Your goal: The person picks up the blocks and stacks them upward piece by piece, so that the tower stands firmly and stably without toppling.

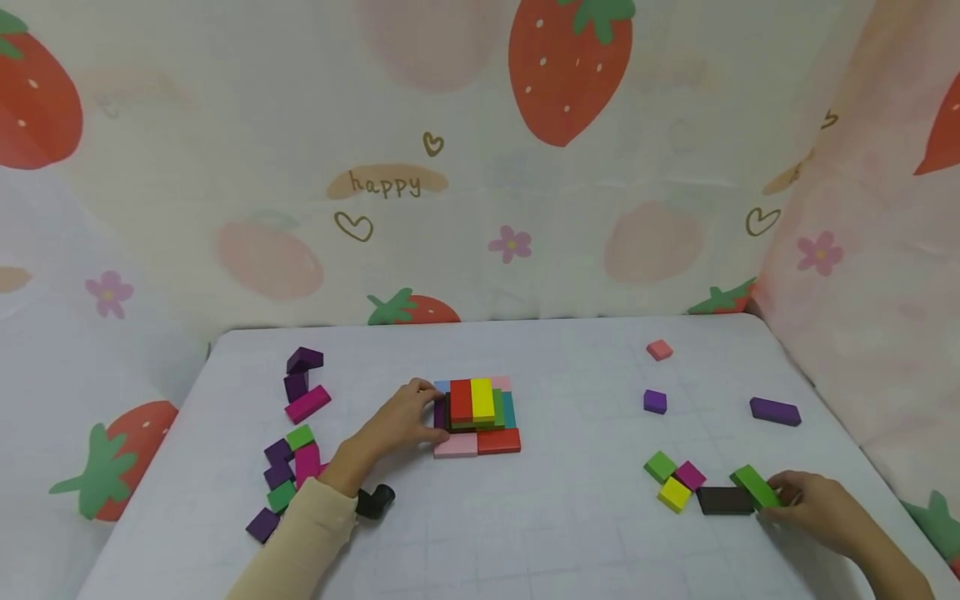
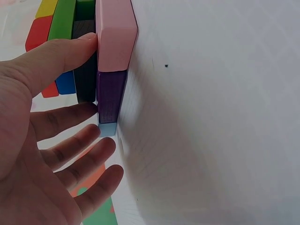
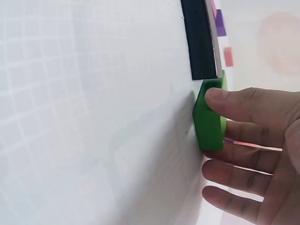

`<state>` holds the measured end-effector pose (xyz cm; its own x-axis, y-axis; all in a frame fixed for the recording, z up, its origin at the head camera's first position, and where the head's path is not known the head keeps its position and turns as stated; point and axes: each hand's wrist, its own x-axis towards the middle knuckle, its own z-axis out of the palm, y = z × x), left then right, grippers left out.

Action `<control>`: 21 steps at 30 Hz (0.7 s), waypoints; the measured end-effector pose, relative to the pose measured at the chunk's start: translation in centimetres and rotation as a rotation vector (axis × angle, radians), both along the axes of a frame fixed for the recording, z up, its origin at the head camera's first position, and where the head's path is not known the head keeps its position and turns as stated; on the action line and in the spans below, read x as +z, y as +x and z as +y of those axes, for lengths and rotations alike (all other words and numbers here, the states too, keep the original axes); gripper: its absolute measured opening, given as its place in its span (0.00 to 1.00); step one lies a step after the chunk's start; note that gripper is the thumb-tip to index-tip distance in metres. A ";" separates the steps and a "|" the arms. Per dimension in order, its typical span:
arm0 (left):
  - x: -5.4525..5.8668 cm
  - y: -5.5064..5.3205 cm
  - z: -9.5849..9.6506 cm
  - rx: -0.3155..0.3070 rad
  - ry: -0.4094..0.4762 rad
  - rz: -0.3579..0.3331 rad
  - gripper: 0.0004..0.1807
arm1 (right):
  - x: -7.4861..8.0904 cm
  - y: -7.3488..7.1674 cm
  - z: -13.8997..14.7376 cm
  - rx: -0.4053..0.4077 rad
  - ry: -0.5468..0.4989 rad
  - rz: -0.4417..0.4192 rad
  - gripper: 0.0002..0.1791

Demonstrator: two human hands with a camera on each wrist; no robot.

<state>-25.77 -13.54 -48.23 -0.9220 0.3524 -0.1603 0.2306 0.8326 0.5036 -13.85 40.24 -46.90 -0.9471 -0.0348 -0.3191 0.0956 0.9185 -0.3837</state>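
A low stack of coloured blocks stands mid-table, with a red block (image 1: 461, 401) and a yellow block (image 1: 482, 402) on top. My left hand (image 1: 401, 418) is at its left side, thumb and index finger pinching the ends of a black block (image 2: 85, 70) in the stack. Below that block lie a pink block (image 2: 117, 37) and a purple block (image 2: 111, 96). The other left fingers are spread. At the right, my right hand (image 1: 817, 508) pinches a green block (image 1: 755, 487) between thumb and fingers. Its end is close against a flat black block (image 1: 725, 501).
Purple, magenta and green blocks, among them a magenta block (image 1: 308, 404), lie scattered at the left. A black curved piece (image 1: 375, 502) is beside my left sleeve (image 1: 307, 542). Near my right hand are a yellow block (image 1: 674, 495) and, farther back, a purple block (image 1: 776, 412).
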 end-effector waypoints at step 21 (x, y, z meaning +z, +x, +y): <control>0.2 0.0 0.0 -0.016 -0.001 0.003 0.38 | 1.1 -0.8 0.4 -0.003 0.028 0.124 0.27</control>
<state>-25.73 -13.50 -48.05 -0.9169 0.3668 -0.1574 0.2455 0.8292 0.5022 -14.62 40.61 -45.79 -0.9793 -0.0242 -0.2008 0.0524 0.9287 -0.3671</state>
